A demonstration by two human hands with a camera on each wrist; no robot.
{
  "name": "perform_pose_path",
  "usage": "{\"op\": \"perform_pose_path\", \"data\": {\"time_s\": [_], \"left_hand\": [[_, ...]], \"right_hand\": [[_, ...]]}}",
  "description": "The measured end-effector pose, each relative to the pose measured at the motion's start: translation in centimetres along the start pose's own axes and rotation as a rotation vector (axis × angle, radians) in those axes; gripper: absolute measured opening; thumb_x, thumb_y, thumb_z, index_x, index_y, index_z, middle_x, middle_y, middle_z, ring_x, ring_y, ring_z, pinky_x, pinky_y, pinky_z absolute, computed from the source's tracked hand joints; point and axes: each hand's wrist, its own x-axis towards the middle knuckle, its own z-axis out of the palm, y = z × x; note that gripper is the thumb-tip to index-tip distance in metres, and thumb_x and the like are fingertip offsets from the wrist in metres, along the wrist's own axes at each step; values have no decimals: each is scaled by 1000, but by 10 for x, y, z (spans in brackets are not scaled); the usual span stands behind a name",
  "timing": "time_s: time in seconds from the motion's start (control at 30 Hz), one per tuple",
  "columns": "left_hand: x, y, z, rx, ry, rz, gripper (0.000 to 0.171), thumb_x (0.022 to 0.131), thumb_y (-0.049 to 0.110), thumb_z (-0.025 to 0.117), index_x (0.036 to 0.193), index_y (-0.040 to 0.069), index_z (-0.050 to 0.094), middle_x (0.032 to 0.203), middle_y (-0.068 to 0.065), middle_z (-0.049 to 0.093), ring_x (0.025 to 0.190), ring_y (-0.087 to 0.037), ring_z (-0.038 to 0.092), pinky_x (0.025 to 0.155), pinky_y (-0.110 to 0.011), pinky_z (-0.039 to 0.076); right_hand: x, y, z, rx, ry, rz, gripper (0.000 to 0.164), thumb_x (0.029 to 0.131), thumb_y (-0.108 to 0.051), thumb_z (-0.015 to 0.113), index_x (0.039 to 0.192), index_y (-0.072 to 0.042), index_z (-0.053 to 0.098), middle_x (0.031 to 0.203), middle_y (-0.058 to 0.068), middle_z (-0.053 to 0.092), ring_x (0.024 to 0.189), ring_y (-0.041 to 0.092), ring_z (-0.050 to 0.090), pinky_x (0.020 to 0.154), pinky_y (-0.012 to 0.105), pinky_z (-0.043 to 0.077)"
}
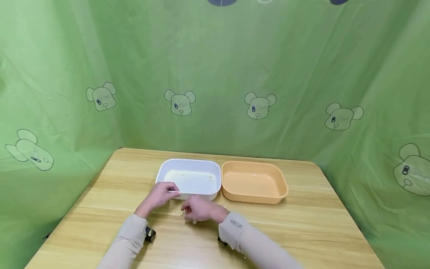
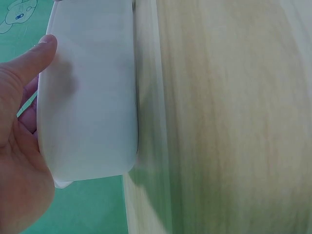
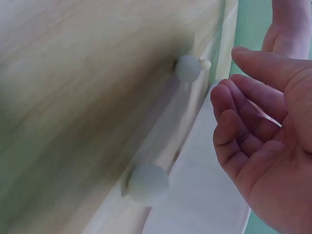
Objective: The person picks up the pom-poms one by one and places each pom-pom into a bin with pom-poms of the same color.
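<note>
My left hand (image 1: 164, 193) grips the near rim of a white plastic basin (image 1: 189, 181) at its left corner. In the left wrist view its thumb lies on the outside of the wall, with the fingers over the rim and partly hidden. Low over the table in front of the basin is my right hand (image 1: 201, 209), its fingers loosely bent and nothing visible between them. Small pale balls lie beside it on the wood, a larger-looking ball (image 3: 148, 185) and another ball (image 3: 188, 68) among them. A few small balls (image 1: 210, 178) rest inside the white basin.
An orange basin (image 1: 255, 186) stands against the white one's right side, with a couple of small pale balls on its floor. Both stand toward the back of the wooden table (image 1: 319, 231). A green curtain (image 1: 215, 56) hangs behind and at both sides.
</note>
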Motion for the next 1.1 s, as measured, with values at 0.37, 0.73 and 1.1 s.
{"op": "perform_pose_path", "data": {"time_s": [0.37,0.73,1.1], "left_hand": [[0,0,-1,4,6,3,8,83,27,72,78,22,67,79,13,65,76,-7,59,74,-32,50],[0,1,0,14,10,6,8,84,26,72,79,22,67,80,13,65,75,-7,59,72,-31,49],[0,0,0,11,16,9,8,84,25,72,78,22,67,80,13,65,75,-7,59,72,-31,49]], "right_hand": [[6,-1,7,-51,-25,-1,16,81,-12,73,96,-8,70,72,-12,55,59,-3,52,61,10,42],[11,1,12,-76,-14,-11,13,80,-13,73,93,-11,72,69,-14,55,58,-5,50,61,9,40],[18,-1,16,-124,-12,-48,4,81,-13,72,84,-16,72,66,-16,55,60,-4,49,59,9,39]]}}
